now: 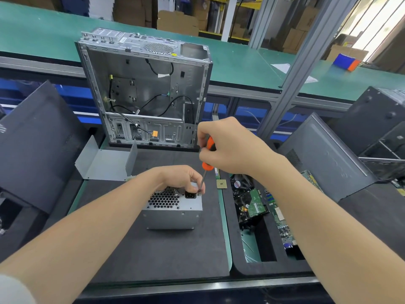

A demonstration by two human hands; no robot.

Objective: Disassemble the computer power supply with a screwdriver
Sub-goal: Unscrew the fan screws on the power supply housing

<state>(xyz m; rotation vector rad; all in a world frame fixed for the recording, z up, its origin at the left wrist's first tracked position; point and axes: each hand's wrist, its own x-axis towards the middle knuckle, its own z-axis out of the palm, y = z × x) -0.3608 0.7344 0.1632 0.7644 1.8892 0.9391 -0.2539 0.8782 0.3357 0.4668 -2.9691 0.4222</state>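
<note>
A grey metal power supply stands on the black foam mat, its honeycomb fan grille and black power socket facing up. My left hand grips its far top edge, fingers curled over the rim beside the socket. My right hand holds an orange-and-black screwdriver nearly upright. The screwdriver's thin shaft runs down to the top right corner of the power supply, its tip by my left fingertips. The screw itself is hidden.
An emptied silver computer case stands open behind the mat. A bent grey metal cover lies at left. A tray at right holds a hard drive, fan and circuit boards. Black case panels lean on both sides.
</note>
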